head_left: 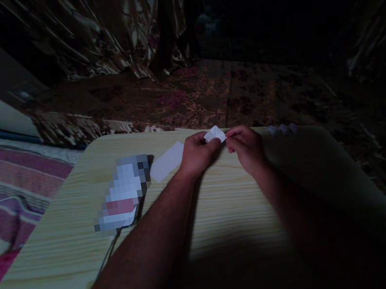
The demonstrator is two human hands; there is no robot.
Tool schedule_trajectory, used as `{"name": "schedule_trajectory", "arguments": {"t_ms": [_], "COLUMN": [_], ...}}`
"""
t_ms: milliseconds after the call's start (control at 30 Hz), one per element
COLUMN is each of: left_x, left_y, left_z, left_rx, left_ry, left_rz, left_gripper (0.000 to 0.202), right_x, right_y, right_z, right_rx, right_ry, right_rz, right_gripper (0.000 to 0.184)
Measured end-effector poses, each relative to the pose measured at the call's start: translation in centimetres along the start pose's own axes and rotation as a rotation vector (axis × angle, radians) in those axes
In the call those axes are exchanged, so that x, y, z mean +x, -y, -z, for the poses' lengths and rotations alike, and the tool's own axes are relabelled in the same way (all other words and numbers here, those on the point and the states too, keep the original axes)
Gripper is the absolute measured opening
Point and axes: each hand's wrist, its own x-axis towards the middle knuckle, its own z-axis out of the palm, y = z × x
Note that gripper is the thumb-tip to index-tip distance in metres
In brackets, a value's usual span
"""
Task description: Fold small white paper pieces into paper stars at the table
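Near the far edge of the wooden table, my left hand [199, 151] grips a small folded piece of white paper [215, 134], its thumb pressed on the front. Creases run across the paper and its top comes to a point. My right hand [245, 145] pinches the paper's right corner between thumb and fingers. A flat sheet of white paper [168, 162] lies on the table just left of my left hand, partly hidden behind it. To the right of my right hand, several small folded paper pieces [283, 130] sit in a row in dim light.
A phone-like device [123, 195], blurred out and with a cable [108, 255], lies on the left of the table [234, 211]. A striped bedspread [3, 181] is at the left. Behind the table are a flowered ledge cover [173, 96] and curtains [135, 21].
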Motion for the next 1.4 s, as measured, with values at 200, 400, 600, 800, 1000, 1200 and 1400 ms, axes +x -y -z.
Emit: {"name": "schedule_trajectory", "arguments": {"t_ms": [200,400,600,800,1000,1200,1400], "left_x": [0.1,0.0,-0.1,0.0,0.0,-0.1,-0.3], "left_y": [0.5,0.5,0.3,0.4,0.3,0.2,0.0], "left_z": [0.1,0.1,0.1,0.1,0.0,0.0,0.1], "left_rx": [0.024,0.014,0.030,0.039,0.038,0.100,0.174], "left_ry": [0.016,0.039,0.044,0.045,0.038,0.027,0.019], "left_rz": [-0.027,-0.040,-0.064,-0.068,-0.071,-0.095,-0.076], "left_gripper": [0.026,0.027,0.028,0.027,0.026,0.024,0.025], "right_x": [0.1,0.1,0.1,0.2,0.3,0.3,0.2], "right_y": [0.0,0.3,0.4,0.1,-0.6,-0.9,-0.6], "right_z": [0.2,0.2,0.1,-0.1,-0.2,-0.1,-0.3], "right_rx": [-0.042,-0.040,-0.039,-0.037,-0.056,-0.132,-0.151], "right_ry": [0.024,0.031,0.020,0.011,-0.008,-0.022,-0.029], "right_rz": [-0.029,-0.088,-0.095,-0.116,-0.076,-0.056,-0.068], "right_gripper": [0.011,0.016,0.019,0.019,0.015,0.013,0.015]}}
